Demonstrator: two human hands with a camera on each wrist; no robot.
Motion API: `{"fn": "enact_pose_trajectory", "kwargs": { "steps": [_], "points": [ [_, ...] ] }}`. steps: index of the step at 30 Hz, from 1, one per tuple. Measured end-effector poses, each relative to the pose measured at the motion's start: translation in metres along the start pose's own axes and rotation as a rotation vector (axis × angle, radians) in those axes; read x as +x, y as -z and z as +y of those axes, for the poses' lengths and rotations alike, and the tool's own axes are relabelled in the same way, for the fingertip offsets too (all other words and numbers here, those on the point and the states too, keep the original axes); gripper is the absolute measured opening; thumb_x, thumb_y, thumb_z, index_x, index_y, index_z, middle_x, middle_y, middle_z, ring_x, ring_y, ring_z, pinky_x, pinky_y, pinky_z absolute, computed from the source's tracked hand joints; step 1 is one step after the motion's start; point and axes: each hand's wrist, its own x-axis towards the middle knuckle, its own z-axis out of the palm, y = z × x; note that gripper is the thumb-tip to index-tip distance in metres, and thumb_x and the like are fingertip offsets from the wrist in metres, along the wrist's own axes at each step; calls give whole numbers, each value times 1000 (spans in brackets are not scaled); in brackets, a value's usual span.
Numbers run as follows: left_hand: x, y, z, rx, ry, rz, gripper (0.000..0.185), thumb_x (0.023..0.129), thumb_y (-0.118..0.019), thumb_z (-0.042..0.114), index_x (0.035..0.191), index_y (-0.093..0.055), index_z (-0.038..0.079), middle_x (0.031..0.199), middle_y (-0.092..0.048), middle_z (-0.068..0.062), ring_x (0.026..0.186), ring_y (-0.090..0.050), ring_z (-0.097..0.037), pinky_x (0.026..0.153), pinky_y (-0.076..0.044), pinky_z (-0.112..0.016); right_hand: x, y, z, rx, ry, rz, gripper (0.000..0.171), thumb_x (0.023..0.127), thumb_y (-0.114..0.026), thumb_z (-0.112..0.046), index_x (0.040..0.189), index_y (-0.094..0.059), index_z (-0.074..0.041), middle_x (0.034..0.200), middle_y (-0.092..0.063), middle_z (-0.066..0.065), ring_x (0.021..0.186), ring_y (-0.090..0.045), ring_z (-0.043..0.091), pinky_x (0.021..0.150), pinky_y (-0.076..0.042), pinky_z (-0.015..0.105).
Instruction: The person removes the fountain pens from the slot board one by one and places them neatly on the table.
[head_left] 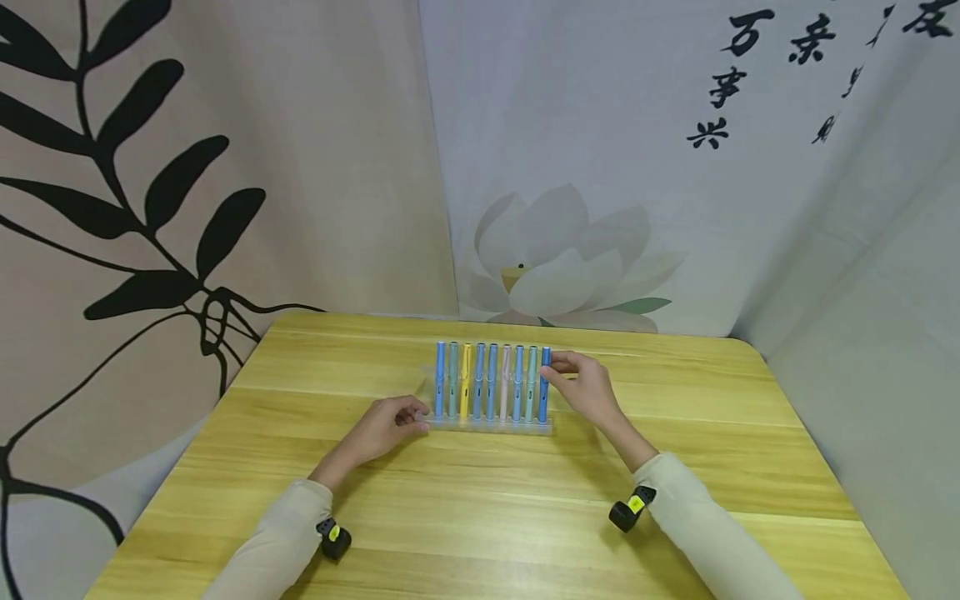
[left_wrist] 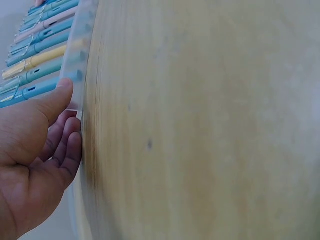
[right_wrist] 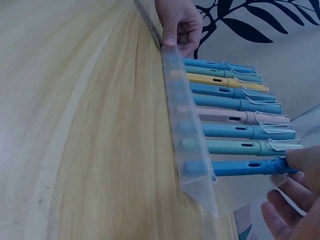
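A clear plastic pen stand (head_left: pixel 491 426) holds a row of upright fountain pens in blue, green, yellow and pale pink. At its left end my left hand (head_left: pixel 386 427) grips the stand, the thumb on the front ledge and the other fingers curled by its end. My right hand (head_left: pixel 588 387) pinches the darker blue pen (right_wrist: pixel 240 168) at the right end of the row, near its clip. That pen's lower end sits in the stand's ledge. The yellow pen (head_left: pixel 466 383) stands third from the left, and the pink pen (head_left: pixel 505 383) is right of the middle.
The stand rests on a wooden table (head_left: pixel 480 508), toward its far edge. Behind the table hangs a pale cloth backdrop (head_left: pixel 345 167) with printed leaves, a lotus and black characters. A black wrist camera (head_left: pixel 334 538) is on the left sleeve, another (head_left: pixel 627 512) on the right.
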Motion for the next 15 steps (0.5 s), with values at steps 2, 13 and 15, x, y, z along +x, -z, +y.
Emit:
{"fn": "enact_pose_trajectory", "kwargs": {
  "steps": [2,13,15],
  "points": [
    [0,0,0,0,3,-1,20,87,-71,23,105,-67,12,86,-63,7,80,-59,-10,73,-51,-25,1,0,1,1,2,-2,40,89,-68,-36,119,-65,-9,101,-70,6,100,-65,26,75,-56,38],
    [0,-1,0,5,7,-4,20,88,-70,25,104,-67,12,86,-63,8,79,-58,-9,71,-50,-25,1,0,1,30,-4,7,37,88,-70,-33,116,-66,-9,101,-71,6,98,-66,27,73,-56,37],
    [1,-1,0,7,8,-4,20,88,-70,24,104,-67,12,86,-63,8,79,-58,-10,71,-51,-25,1,1,0,32,-7,12,36,87,-70,-33,115,-66,-10,101,-71,5,98,-66,26,73,-56,36]
  ]
}}
